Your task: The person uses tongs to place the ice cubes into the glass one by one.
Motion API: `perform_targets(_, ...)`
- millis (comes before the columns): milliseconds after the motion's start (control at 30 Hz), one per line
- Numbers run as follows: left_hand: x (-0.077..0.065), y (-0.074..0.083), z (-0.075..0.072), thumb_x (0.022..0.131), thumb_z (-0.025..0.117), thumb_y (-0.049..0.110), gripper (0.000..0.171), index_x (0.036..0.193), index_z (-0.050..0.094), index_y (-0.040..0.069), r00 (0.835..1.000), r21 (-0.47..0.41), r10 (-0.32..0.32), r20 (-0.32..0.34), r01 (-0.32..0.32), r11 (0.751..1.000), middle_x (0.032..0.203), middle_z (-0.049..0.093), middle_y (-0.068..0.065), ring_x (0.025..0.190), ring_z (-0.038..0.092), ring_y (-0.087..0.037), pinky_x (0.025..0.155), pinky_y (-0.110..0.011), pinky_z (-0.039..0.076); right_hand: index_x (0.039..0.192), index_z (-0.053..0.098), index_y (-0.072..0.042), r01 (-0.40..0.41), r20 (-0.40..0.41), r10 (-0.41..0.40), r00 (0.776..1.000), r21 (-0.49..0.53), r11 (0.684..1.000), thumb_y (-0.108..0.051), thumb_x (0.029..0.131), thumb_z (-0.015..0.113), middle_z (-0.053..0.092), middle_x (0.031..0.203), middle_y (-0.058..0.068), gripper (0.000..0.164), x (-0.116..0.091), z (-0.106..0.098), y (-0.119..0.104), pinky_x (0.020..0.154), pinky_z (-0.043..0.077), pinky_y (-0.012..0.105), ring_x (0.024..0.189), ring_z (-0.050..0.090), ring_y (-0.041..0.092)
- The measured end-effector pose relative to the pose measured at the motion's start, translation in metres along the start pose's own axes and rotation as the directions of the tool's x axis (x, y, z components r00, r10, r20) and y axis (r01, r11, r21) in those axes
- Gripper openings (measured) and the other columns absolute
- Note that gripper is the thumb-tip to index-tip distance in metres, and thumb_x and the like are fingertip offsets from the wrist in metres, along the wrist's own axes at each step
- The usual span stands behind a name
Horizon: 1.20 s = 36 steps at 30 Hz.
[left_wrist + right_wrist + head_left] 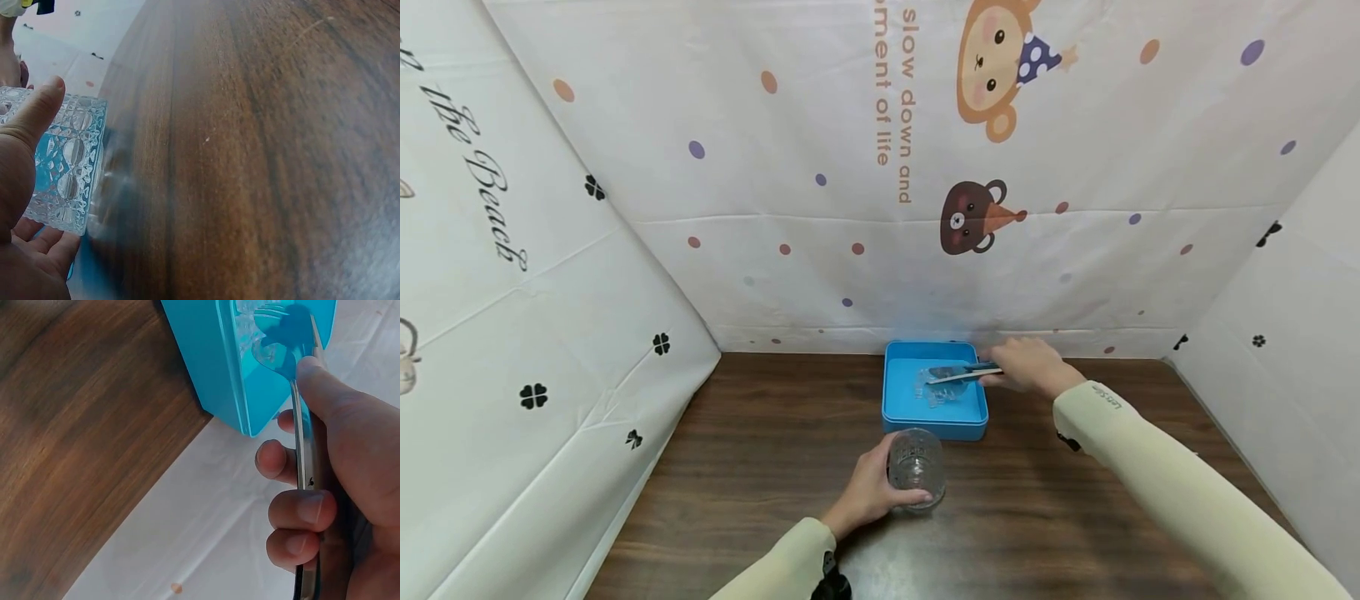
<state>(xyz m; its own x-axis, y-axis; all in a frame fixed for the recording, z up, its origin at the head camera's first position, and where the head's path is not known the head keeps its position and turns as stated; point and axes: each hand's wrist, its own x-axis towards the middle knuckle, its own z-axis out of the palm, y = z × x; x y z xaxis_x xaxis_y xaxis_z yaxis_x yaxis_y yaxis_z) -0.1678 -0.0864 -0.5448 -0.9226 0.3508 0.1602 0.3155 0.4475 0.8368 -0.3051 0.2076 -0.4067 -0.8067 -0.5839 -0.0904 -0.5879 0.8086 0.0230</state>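
My left hand (871,485) grips a clear patterned glass (917,463) on the wooden table, thumb on the near side. In the left wrist view, the cut pattern of the glass (74,159) shows between the thumb and the fingers below. My right hand (1026,365) holds metal tongs (958,375) over a light-blue square box (889,417). Seen from the right wrist, the fork-like head of the tongs (275,337) reaches inside the box among clear ice-like pieces (246,328). Whether the tongs pinch a piece, I cannot tell.
The brown wooden table (760,467) extends around the box and glass. A white printed backdrop (820,275) rises right behind the box, with white side sheets (587,467) at left and right.
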Motion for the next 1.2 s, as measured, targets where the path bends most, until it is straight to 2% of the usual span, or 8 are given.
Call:
perform_targets(133,0.0000,-0.0003,-0.0002,0.075,0.093,0.043,0.090,0.148,0.048,0.017,1.000,0.003,0.003,0.000,-0.003,1.000,0.131,0.065,-0.001,0.112,0.064,-0.017,0.088,-0.036,0.056,0.128,0.071,-0.007,-0.006,0.015,0.006,1.000,0.012,1.000,-0.040,0.096,0.073,0.063,0.075,-0.001,0.046,0.0009,0.0026,-0.0024,0.058,0.051,0.034,0.062,0.054,0.015)
perform_targets(300,-0.0003,-0.0002,-0.0011,0.076,0.092,0.044,0.089,0.148,0.048,0.015,1.000,-0.002,0.022,-0.001,-0.022,1.000,0.132,0.065,-0.003,0.113,0.065,-0.019,0.088,-0.038,0.057,0.121,0.074,-0.008,-0.005,0.007,0.005,1.000,0.014,1.000,-0.036,0.095,0.075,0.065,0.077,0.000,0.039,0.0013,0.0050,-0.0031,0.057,0.051,0.033,0.062,0.053,0.016)
perform_targets(467,-0.0006,-0.0009,-0.0010,0.076,0.092,0.044,0.090,0.148,0.047,0.015,1.000,0.000,0.023,-0.001,-0.023,1.000,0.132,0.064,-0.003,0.113,0.064,-0.020,0.088,-0.038,0.057,0.117,0.075,-0.009,-0.013,0.021,0.012,1.000,0.040,0.999,-0.032,0.095,0.075,0.060,0.072,-0.003,0.032,0.0006,0.0056,-0.0032,0.055,0.048,0.032,0.062,0.052,0.016)
perform_targets(933,-0.0004,0.0005,-0.0010,0.076,0.091,0.046,0.091,0.149,0.047,0.015,1.000,-0.003,-0.001,0.005,0.001,1.000,0.132,0.064,-0.002,0.113,0.064,-0.017,0.089,-0.037,0.056,0.121,0.074,-0.007,-0.009,0.012,0.008,1.000,0.047,0.999,-0.030,0.096,0.074,0.071,0.087,0.004,0.034,-0.0011,0.0081,-0.0042,0.062,0.057,0.036,0.066,0.058,0.015)
perform_targets(1033,-0.0008,0.0022,-0.0016,0.076,0.092,0.044,0.091,0.149,0.047,0.014,1.000,-0.008,-0.001,0.009,0.002,1.000,0.132,0.064,-0.002,0.114,0.064,-0.017,0.090,-0.036,0.056,0.123,0.073,-0.008,-0.012,0.008,0.012,1.000,0.039,0.999,-0.029,0.097,0.073,0.072,0.090,0.006,0.034,-0.0022,0.0076,-0.0053,0.060,0.056,0.035,0.066,0.058,0.015)
perform_targets(1200,-0.0009,0.0040,-0.0032,0.076,0.092,0.041,0.091,0.149,0.046,0.010,0.999,-0.001,0.027,0.019,-0.027,1.000,0.135,0.063,-0.006,0.117,0.063,-0.023,0.092,-0.040,0.056,0.125,0.073,-0.009,-0.040,-0.020,0.040,0.999,0.013,0.999,-0.030,0.099,0.071,0.068,0.080,0.001,0.034,-0.0032,0.0074,-0.0030,0.051,0.048,0.031,0.060,0.053,0.014)
